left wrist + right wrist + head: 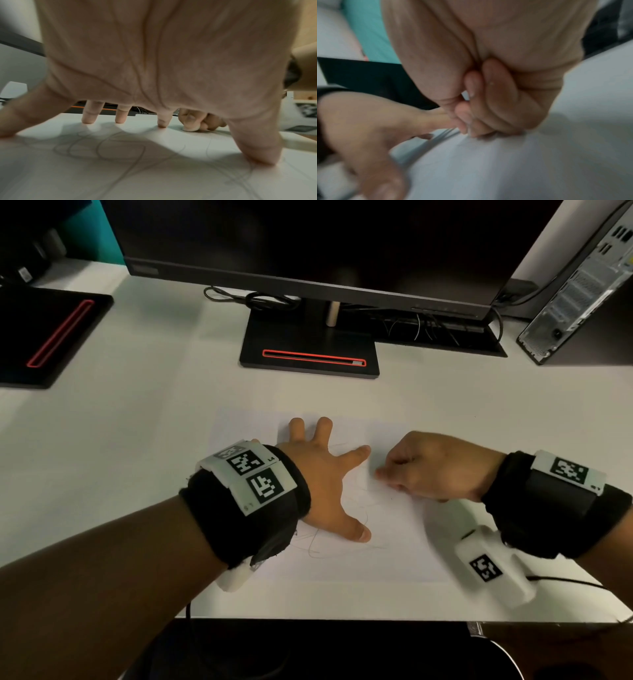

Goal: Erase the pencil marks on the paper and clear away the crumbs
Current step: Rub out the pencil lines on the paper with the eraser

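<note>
A white sheet of paper (pixel 383 553) lies on the white desk, with faint looping pencil marks (pixel 313 546) across it; the marks (pixel 120 147) show clearly in the left wrist view. My left hand (pixel 322 474) presses flat on the sheet with its fingers (pixel 89 115) spread and straight. Just to its right, my right hand (pixel 428 470) is curled and pinches a small white eraser (pixel 189 129) against the paper. The eraser is hidden in the head view. The blurred right wrist view shows my right hand (pixel 479 108) curled tight on the sheet.
A monitor stand (pixel 308 350) with a red slot sits behind the paper, under a dark screen. A second black stand (pixel 51 337) is at the far left, a computer tower (pixel 582 285) at the far right. Cables (pixel 250 299) lie behind. The desk's front edge (pixel 342 618) is near.
</note>
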`<act>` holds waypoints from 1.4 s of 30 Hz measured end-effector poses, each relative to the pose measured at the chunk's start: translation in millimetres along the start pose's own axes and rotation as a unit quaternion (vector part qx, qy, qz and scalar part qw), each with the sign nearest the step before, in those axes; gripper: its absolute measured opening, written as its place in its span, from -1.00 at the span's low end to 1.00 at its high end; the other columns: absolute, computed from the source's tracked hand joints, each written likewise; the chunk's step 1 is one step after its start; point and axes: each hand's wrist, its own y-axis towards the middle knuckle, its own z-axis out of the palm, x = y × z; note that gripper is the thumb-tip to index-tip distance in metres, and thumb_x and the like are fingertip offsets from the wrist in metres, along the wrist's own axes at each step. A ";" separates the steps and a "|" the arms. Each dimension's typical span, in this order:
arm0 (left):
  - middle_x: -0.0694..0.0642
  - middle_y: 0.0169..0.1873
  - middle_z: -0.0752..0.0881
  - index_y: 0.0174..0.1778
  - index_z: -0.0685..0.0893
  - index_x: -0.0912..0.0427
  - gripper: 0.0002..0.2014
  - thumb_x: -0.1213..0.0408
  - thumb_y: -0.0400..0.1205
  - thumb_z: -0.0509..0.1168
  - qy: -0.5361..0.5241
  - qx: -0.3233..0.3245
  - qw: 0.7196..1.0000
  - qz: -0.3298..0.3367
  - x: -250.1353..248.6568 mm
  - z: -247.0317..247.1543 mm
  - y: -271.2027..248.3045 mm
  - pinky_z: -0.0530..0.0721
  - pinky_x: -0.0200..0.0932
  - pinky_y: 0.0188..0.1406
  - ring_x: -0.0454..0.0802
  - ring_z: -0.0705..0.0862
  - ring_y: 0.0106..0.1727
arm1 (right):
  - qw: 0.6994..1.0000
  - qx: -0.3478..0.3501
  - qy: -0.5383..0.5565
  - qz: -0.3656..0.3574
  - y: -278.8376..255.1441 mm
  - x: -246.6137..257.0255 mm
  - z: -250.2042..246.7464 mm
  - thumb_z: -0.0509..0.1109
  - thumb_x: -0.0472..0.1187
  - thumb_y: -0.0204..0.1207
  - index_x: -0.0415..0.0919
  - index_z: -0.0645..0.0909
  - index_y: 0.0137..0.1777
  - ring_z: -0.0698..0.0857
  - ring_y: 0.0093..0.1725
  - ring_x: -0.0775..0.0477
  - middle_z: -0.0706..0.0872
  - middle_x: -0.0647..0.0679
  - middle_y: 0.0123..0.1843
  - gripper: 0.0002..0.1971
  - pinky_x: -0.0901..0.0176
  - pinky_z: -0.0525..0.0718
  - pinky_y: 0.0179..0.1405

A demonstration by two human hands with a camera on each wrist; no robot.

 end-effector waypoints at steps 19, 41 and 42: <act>0.10 0.68 -0.19 0.67 -0.29 -0.46 0.14 -0.64 0.32 0.27 0.004 -0.007 1.000 0.006 -0.7 -1.3 -1.1 0.42 0.37 0.35 0.39 -0.09 0.65 | 1.000 0.012 -0.009 0.007 -0.2 5.2 -3.3 0.35 -0.02 0.66 -0.26 0.57 -0.37 0.41 -0.55 -0.09 0.48 -0.08 -0.51 -0.58 0.26 0.42 -0.61; -0.03 0.67 -0.34 0.58 -0.34 -0.57 0.16 -0.69 0.22 0.25 -0.014 0.009 1.000 -0.008 2.3 2.6 3.4 0.25 0.64 0.42 0.34 -0.19 0.67 | 0.998 0.024 -0.052 -0.030 3.6 15.6 0.2 0.27 0.01 0.69 -0.19 0.49 -0.42 0.42 -0.53 -0.08 0.50 -0.08 -0.52 -0.55 0.21 0.44 -0.55; -0.02 0.67 -0.33 0.58 -0.34 -0.56 0.16 -0.70 0.22 0.25 -0.011 0.008 1.000 -0.007 2.4 2.7 3.9 0.25 0.64 0.41 0.34 -0.18 0.67 | 0.998 0.033 -0.042 -0.029 4.1 14.9 0.2 0.27 0.00 0.68 -0.19 0.49 -0.42 0.40 -0.54 -0.09 0.47 -0.08 -0.52 -0.56 0.22 0.43 -0.57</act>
